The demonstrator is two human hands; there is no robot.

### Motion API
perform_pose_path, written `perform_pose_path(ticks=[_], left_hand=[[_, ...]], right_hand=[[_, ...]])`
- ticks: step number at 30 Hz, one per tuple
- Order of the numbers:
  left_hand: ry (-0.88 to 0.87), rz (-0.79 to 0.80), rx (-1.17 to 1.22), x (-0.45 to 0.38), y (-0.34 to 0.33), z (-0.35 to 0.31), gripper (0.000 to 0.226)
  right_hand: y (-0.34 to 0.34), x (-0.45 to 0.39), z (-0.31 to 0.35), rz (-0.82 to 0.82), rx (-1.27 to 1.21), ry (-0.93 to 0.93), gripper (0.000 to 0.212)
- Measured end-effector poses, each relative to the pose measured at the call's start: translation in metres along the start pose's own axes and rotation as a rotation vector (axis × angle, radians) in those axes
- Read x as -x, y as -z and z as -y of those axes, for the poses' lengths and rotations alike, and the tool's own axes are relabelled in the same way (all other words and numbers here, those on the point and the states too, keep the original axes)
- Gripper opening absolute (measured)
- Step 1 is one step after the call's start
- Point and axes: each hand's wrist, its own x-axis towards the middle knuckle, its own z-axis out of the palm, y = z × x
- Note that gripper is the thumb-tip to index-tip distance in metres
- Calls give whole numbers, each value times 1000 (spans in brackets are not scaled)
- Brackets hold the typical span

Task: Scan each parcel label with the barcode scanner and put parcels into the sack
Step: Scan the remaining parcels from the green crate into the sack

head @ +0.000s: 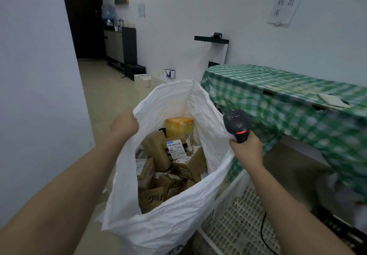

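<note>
A parcel sorting corner set up in a home-like room. A white sack [168, 205] full of labelled cardboard parcels [172, 165] stands on a tiled floor. Just right of the sack are a white plastic crate [234, 221] and a table under a green checked cloth [288, 99]. Behind the sack, printed notices [286, 0] hang on the wall; far left of them is a water dispenser [108, 16].

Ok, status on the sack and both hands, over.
Left hand grips sack rim. Right hand holds scanner and pinches the opposite rim. Sack held open, parcels inside. Nothing blocking the mouth.
</note>
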Motion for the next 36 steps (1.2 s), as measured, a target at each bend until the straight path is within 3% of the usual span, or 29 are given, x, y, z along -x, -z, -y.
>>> perform_pose_path(ticks=[5, 9, 19, 25, 31, 36], left_hand=[[-144, -80, 69, 34, -1, -18, 40], [-263, -153, 34, 64, -2, -39, 46], [-413, 230, 485, 139, -23, -104, 32], [-497, 319, 533, 183, -46, -143, 32], [-698, 348, 556, 224, -68, -199, 30], [-834, 383, 539, 263, -106, -252, 27]], right_hand=[[16, 16, -8, 12, 20, -59, 17], [31, 23, -4, -76, -20, -76, 19], [70, 51, -22, 8, 15, -103, 25], [100, 61, -45, -10, -27, -115, 34], [168, 85, -84, -40, 12, -98, 16], [226, 113, -144, -100, 136, -238, 10]])
